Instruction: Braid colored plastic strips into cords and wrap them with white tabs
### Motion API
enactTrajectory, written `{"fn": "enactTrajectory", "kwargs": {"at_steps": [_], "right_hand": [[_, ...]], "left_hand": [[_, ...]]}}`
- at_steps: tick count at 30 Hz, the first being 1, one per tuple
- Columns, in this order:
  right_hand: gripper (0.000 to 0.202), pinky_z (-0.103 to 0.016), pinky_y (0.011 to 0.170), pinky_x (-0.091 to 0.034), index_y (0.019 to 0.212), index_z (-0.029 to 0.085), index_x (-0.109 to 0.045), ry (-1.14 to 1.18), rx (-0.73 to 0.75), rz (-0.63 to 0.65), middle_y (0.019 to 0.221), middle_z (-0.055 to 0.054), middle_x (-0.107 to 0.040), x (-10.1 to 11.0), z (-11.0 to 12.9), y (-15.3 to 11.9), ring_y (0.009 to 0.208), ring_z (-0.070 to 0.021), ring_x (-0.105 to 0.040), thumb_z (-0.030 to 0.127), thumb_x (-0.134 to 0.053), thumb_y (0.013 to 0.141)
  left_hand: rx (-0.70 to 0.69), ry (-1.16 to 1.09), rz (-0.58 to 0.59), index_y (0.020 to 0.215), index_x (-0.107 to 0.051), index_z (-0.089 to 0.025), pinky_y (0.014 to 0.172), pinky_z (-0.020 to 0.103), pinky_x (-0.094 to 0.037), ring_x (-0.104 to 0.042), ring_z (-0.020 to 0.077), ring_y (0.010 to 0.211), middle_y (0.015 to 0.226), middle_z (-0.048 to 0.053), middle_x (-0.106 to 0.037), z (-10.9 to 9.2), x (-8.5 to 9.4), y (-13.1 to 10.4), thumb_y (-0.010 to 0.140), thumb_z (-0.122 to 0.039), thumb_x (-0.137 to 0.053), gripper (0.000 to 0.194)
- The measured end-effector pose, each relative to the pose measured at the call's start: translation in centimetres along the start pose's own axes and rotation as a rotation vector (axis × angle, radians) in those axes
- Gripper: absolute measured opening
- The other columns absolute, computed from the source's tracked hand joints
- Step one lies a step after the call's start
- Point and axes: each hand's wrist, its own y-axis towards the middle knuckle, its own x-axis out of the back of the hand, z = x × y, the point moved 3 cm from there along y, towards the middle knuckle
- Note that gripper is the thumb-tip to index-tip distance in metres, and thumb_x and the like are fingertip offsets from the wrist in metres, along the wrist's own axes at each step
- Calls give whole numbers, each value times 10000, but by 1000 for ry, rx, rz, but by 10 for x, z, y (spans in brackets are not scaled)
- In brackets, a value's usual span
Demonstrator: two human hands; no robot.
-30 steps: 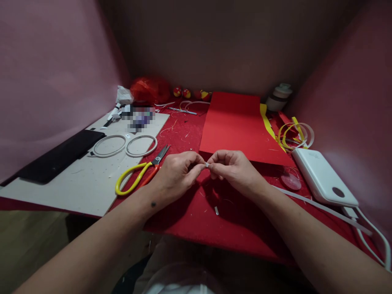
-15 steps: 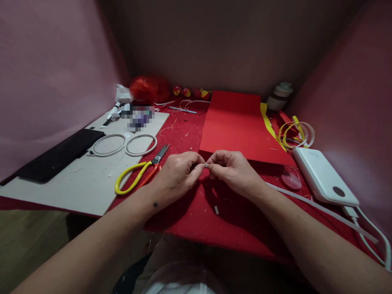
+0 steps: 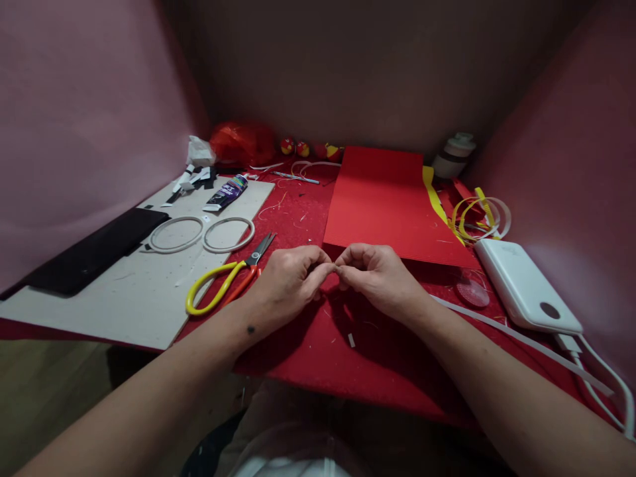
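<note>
And here the left hand (image 3: 293, 278) and right hand (image 3: 380, 275) meet tip to tip, both pinched narrow on a tiny piece (image 3: 336, 267), mostly hidden between the fingertips, just in front of the red box (image 3: 380, 205). Scissors (image 3: 213, 291) lie open beside the left hand, and a pale scrap (image 3: 352, 340) sits nearer the red table's (image 3: 318, 364) front edge!

The front edge of the tabletop (image 3: 318, 364) offers a low way in; scissors (image 3: 218, 288) block the left, the power bank (image 3: 529, 288) the right.
</note>
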Motion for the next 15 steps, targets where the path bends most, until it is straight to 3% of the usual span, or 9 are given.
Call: {"fn": "enactTrajectory", "kwargs": {"at_steps": [15], "right_hand": [[70, -235, 514, -397, 697, 136, -585, -26, 6, -6, 583, -3, -579, -1, -1, 0, 520, -106, -514, 171, -544, 741]], "left_hand": [[90, -40, 44, 753, -641, -133, 512, 184, -390, -552, 88, 489, 517, -13, -618, -1, 0, 1, 825, -198, -510, 163]]}}
